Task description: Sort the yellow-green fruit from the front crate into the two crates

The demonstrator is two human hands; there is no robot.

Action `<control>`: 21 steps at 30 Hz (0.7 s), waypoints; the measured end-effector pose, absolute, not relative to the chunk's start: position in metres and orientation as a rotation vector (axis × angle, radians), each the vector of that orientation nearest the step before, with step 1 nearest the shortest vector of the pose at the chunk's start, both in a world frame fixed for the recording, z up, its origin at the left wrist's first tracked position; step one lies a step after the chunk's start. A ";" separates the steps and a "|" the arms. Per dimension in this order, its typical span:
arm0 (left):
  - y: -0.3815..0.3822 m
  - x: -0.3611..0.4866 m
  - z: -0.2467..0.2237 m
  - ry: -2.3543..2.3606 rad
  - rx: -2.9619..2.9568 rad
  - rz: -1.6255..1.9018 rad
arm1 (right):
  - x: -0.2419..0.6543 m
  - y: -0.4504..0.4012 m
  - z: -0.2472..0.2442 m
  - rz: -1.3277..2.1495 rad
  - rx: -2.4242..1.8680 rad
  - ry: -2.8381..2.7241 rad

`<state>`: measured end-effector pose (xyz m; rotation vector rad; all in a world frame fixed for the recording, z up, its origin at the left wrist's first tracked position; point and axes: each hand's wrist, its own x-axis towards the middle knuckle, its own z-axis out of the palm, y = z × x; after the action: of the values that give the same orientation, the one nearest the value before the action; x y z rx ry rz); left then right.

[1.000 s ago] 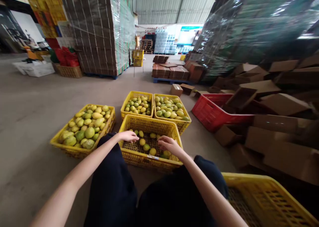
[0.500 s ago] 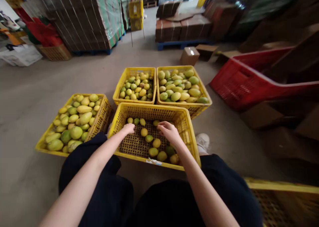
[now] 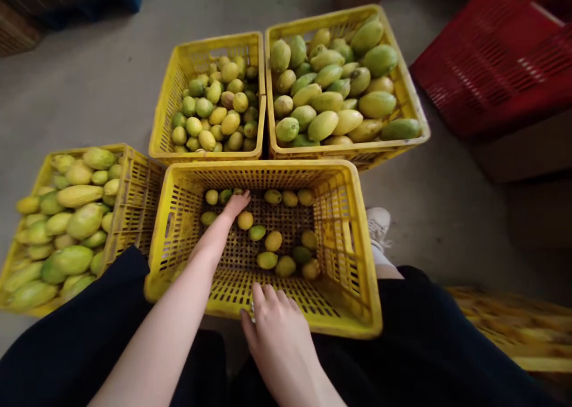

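The near yellow crate [image 3: 263, 165] stands between my knees, with several small yellow-green fruits [image 3: 273, 241] spread on its slatted floor. Their exact kind I cannot tell. My left hand [image 3: 236, 203] reaches down to the far side of that floor. Its fingers close around a fruit [image 3: 237, 192] in the back row, which they partly cover. One more fruit [image 3: 208, 218] lies left of this wrist. At the near rim, my right hand [image 3: 277, 320] has its fingers slightly apart over the edge, holding no fruit.
Behind stand a yellow crate of small fruits [image 3: 208, 139] and one of larger, longer fruits [image 3: 328, 102]. Another full crate [image 3: 125, 204] is on the left. A red crate [image 3: 482, 55] stands at upper right. My shoe [image 3: 378, 225] is beside the near crate.
My view has tipped down and closer. My right hand has drawn back from inside the crate to its near rim. My left hand has moved from the left side to the back row.
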<state>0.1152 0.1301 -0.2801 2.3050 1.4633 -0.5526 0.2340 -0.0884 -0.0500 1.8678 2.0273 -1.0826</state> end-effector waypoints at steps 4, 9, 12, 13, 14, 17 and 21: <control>0.128 0.110 -0.263 1.491 2.283 -0.511 | 0.239 -0.084 -0.048 -1.105 1.890 2.021; 0.106 0.093 -0.198 1.556 2.047 -0.213 | 0.247 -0.073 -0.045 -1.143 2.142 2.171; 0.081 0.088 -0.135 1.426 1.654 0.012 | 0.251 -0.063 -0.042 -1.339 2.595 2.241; 0.071 0.089 -0.110 1.361 1.578 0.046 | 0.252 -0.061 -0.041 -1.501 2.749 2.162; 0.061 0.090 -0.085 1.308 1.523 0.069 | 0.253 -0.058 -0.039 -1.757 2.845 2.008; 0.034 0.098 -0.016 1.190 1.363 0.120 | 0.257 -0.055 -0.032 -2.805 2.559 1.314; 0.024 0.101 0.012 1.206 1.358 0.178 | 0.262 -0.054 -0.022 -3.378 2.130 0.905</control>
<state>0.1013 0.0243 0.0117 1.3584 1.2059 0.1782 0.2618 -0.0539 -0.0216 2.1304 0.9046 -3.3776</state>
